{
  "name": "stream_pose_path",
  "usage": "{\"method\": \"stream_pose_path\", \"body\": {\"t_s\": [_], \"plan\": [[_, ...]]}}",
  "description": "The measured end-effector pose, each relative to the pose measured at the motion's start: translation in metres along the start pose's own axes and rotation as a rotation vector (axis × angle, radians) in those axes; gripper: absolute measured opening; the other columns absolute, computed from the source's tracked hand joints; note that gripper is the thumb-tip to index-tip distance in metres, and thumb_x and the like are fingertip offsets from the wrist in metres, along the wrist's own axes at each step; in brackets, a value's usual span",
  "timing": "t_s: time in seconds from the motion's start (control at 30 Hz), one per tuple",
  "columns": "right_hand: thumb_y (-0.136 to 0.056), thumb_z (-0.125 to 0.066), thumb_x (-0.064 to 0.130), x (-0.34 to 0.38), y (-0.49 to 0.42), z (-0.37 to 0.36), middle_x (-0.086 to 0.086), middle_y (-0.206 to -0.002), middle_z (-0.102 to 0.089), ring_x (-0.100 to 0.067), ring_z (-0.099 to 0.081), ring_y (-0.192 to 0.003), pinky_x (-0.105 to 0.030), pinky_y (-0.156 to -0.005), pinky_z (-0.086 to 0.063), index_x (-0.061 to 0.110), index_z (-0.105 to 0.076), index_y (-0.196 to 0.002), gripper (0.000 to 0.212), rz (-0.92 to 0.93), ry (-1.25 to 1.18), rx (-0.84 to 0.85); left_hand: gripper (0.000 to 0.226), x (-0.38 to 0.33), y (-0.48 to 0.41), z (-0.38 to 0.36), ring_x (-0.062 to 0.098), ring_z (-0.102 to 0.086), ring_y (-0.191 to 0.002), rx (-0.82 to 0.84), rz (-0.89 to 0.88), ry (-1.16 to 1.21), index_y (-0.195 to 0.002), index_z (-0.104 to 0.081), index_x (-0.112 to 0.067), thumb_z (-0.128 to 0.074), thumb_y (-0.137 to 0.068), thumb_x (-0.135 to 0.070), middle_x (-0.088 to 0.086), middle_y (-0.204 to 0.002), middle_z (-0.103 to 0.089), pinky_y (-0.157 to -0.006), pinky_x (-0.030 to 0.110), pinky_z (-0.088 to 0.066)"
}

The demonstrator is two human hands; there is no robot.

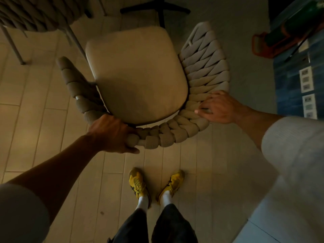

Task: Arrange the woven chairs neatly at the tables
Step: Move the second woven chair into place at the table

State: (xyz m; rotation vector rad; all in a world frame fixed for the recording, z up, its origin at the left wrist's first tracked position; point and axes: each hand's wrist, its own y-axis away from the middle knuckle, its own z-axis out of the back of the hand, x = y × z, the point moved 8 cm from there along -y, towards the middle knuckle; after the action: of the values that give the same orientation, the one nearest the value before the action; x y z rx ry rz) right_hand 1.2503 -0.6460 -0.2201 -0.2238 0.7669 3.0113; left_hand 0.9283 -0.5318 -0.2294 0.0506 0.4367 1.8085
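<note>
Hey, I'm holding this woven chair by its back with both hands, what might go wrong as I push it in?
Two risks, I think. The black table base sits on the floor right ahead of the chair, so its legs may knock into it. A second chair stands close on the left and might get bumped. Also, the right hand lies fairly flat on the weave while the left hand wraps the rim, so the chair may twist.

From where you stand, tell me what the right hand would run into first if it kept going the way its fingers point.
The right hand lies on the chair's woven back, fingers pointing left over the rim. Going straight on, it would probably meet the seat cushion first, though depth is hard to judge from above.
</note>
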Motion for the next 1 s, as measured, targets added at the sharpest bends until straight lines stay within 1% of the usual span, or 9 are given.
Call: {"method": "stream_pose_path", "body": {"t_s": [0.13, 0.23, 0.3, 0.5, 0.6, 0.7, 0.77, 0.83, 1.0], "plan": [[-0.100, -0.041, 0.056, 0.002, 0.006, 0.000, 0.008, -0.092, -0.078, -0.016, -0.065, -0.100, -0.040, -0.100, -0.043, 0.031, -0.081, -0.090, 0.048, -0.012, -0.016, -0.186, 0.075, 0.000, 0.004, 0.007, -0.001, -0.061, -0.074, -0.034, 0.027, 0.070, -0.117, -0.061, -0.054, -0.032, -0.068, -0.102, -0.028, -0.087, -0.068, -0.067, 0.021, -0.050], [-0.094, -0.047, 0.041, 0.000, 0.010, -0.007, 0.010, -0.086, -0.078, -0.014, -0.063, -0.093, -0.038, -0.095, -0.039, 0.027, -0.079, -0.079, 0.039, -0.081, -0.004, -0.234, 0.081, -0.003, 0.008, 0.012, -0.002, -0.060, -0.074, -0.001, 0.056, 0.140, -0.114, -0.063, -0.051, -0.023, -0.070, -0.104, -0.026, -0.083, -0.066, -0.064, 0.019, -0.040], [-0.092, -0.045, 0.036, 0.006, 0.017, -0.016, 0.010, -0.086, -0.078, -0.016, -0.061, -0.093, -0.037, -0.093, -0.036, 0.026, -0.078, -0.077, 0.038, -0.094, -0.017, -0.244, 0.090, -0.010, 0.014, 0.015, 0.002, -0.061, -0.074, 0.010, 0.085, 0.146, -0.115, -0.064, -0.047, -0.015, -0.068, -0.106, -0.023, -0.084, -0.065, -0.063, 0.022, -0.044], [-0.093, -0.042, 0.027, 0.039, 0.042, -0.024, 0.006, -0.086, -0.077, -0.022, -0.057, -0.091, -0.040, -0.086, -0.035, 0.023, -0.074, -0.075, 0.037, -0.134, -0.015, -0.260, 0.104, -0.088, 0.010, 0.002, 0.018, -0.063, -0.092, -0.058, 0.094, 0.078, -0.118, -0.064, -0.025, -0.019, -0.068, -0.106, -0.006, -0.110, -0.067, -0.067, 0.028, -0.045], [-0.089, -0.043, 0.027, 0.060, 0.049, -0.025, 0.001, -0.083, -0.076, -0.026, -0.060, -0.093, -0.041, -0.087, -0.036, 0.022, -0.072, -0.071, 0.035, -0.146, -0.032, -0.258, 0.078, -0.096, 0.004, -0.014, 0.022, -0.068, -0.095, -0.041, 0.153, 0.069, -0.126, -0.059, -0.025, -0.041, -0.083, -0.088, -0.002, -0.113, -0.069, -0.068, 0.031, -0.050], [-0.091, -0.035, 0.036, 0.062, 0.050, -0.027, 0.009, -0.092, -0.077, -0.019, -0.060, -0.102, -0.040, -0.096, -0.035, 0.025, -0.073, -0.073, 0.044, -0.219, -0.064, -0.197, 0.056, -0.089, 0.004, -0.022, 0.020, -0.071, -0.078, -0.028, 0.108, 0.029, -0.120, -0.064, -0.028, -0.053, -0.086, -0.071, -0.005, -0.098, -0.073, -0.058, 0.026, -0.044], [-0.093, -0.035, 0.036, 0.069, 0.048, -0.027, 0.009, -0.094, -0.077, -0.018, -0.059, -0.103, -0.039, -0.098, -0.034, 0.025, -0.073, -0.075, 0.043, -0.200, -0.051, -0.192, 0.058, -0.081, 0.006, -0.028, 0.021, -0.071, -0.072, 0.003, 0.066, -0.008, -0.120, -0.067, -0.027, -0.054, -0.082, -0.069, -0.004, -0.094, -0.074, -0.057, 0.026, -0.050], [-0.091, -0.047, 0.029, 0.078, 0.047, -0.019, 0.007, -0.087, -0.077, -0.021, -0.060, -0.098, -0.041, -0.095, -0.037, 0.023, -0.071, -0.072, 0.031, -0.190, -0.053, -0.232, 0.061, -0.069, 0.006, -0.030, 0.022, -0.072, -0.082, 0.015, 0.041, -0.033, -0.127, -0.062, -0.030, -0.047, -0.085, -0.070, -0.003, -0.102, -0.074, -0.066, 0.029, -0.055], [-0.084, -0.056, 0.021, 0.100, 0.042, 0.004, 0.002, -0.064, -0.067, -0.025, -0.060, -0.076, -0.041, -0.085, -0.038, 0.021, -0.061, -0.059, 0.025, -0.245, -0.104, -0.308, 0.058, -0.026, 0.004, -0.005, 0.015, -0.070, -0.085, 0.032, 0.039, -0.051, -0.135, -0.054, -0.039, -0.049, -0.088, -0.072, -0.010, -0.105, -0.072, -0.069, 0.024, -0.046]]}}
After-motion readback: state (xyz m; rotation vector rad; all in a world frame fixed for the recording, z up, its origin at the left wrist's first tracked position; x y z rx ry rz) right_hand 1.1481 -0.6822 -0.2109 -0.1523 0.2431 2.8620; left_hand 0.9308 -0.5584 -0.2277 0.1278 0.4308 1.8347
